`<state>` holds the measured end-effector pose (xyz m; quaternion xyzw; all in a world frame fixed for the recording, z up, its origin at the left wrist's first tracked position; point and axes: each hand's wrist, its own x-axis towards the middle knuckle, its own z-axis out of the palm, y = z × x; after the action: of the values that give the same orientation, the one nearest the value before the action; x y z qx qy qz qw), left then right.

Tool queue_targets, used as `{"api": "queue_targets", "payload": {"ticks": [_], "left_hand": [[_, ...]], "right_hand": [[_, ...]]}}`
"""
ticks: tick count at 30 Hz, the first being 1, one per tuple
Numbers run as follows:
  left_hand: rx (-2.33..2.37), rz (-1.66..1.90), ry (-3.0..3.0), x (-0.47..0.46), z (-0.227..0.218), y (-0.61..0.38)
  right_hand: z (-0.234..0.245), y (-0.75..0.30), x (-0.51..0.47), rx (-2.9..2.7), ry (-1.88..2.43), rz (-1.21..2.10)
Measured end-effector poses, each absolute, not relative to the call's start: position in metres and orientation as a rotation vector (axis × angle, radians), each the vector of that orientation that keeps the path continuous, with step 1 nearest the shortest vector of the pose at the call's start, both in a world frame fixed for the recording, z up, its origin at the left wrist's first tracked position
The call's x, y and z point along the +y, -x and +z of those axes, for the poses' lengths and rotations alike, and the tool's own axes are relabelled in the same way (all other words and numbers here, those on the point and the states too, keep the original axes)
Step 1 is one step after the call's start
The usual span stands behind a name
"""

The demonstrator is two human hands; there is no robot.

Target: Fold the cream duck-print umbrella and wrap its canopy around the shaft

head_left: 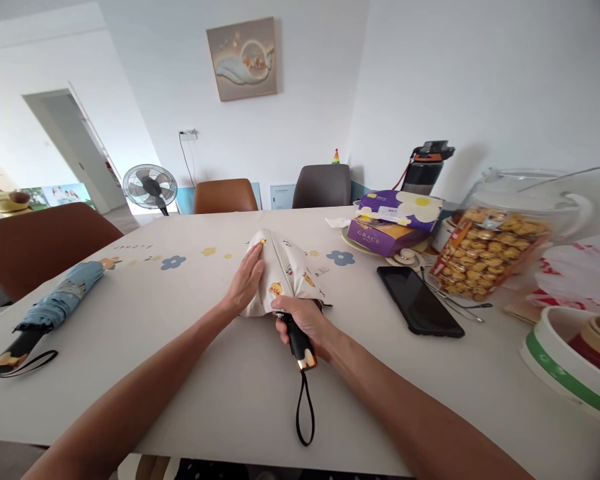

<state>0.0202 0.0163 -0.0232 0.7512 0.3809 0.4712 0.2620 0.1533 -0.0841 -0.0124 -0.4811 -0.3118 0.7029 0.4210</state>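
Note:
A cream umbrella (280, 267) with small cartoon chick prints lies on the table in front of me, its canopy loosely folded and puffed out. My right hand (303, 320) is wrapped round the top of its black handle, thumb against the fabric's edge. From the handle's gold-coloured end a black wrist strap hangs toward me. My left hand (247, 280) rests flat along the canopy's left side, fingers stretched out. At the far left lies a furled light-blue umbrella (63, 297) with a black and gold handle, apart from both hands.
On the white table (190, 387), a black phone (420, 300) and glasses (455, 300) lie to the right. Beyond are a tissue pack (400, 208), a purple box (385, 235), a dark bottle (424, 167), a snack bag (490, 247), a glass pitcher (520, 187) and tape rolls (570, 373).

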Motion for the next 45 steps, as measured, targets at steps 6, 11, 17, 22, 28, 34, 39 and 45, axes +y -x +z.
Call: {"api": "queue_targets", "payload": {"ticks": [6,11,17,22,28,34,39,45], "left_hand": [[1.310,1.218,-1.756,0.015,-0.025,-0.022],[1.203,1.223,-1.706,-0.011,-0.014,-0.031],[1.098,1.071,-1.674,-0.021,0.006,-0.059],[0.880,1.011,-1.217,-0.002,0.011,-0.069],[0.842,0.932,-0.756,0.010,0.006,-0.069],[0.875,0.962,-0.661,0.012,0.004,-0.067],[0.854,0.882,-0.623,0.013,0.004,-0.066],[0.888,0.997,-0.694,0.031,0.003,-0.050]], "right_hand": [[-0.013,-0.152,-0.085,-0.726,1.037,1.756],[-0.006,-0.151,-0.086,-0.695,1.198,1.638],[-0.004,-0.148,-0.087,-0.750,1.321,1.550],[-0.004,-0.153,-0.085,-0.792,1.341,1.575],[-0.011,-0.153,-0.083,-0.863,1.340,1.623],[-0.007,-0.152,-0.085,-0.824,1.027,1.617],[-0.007,-0.152,-0.086,-0.726,1.037,1.754],[-0.007,-0.145,-0.092,-0.700,1.064,1.897]]}}
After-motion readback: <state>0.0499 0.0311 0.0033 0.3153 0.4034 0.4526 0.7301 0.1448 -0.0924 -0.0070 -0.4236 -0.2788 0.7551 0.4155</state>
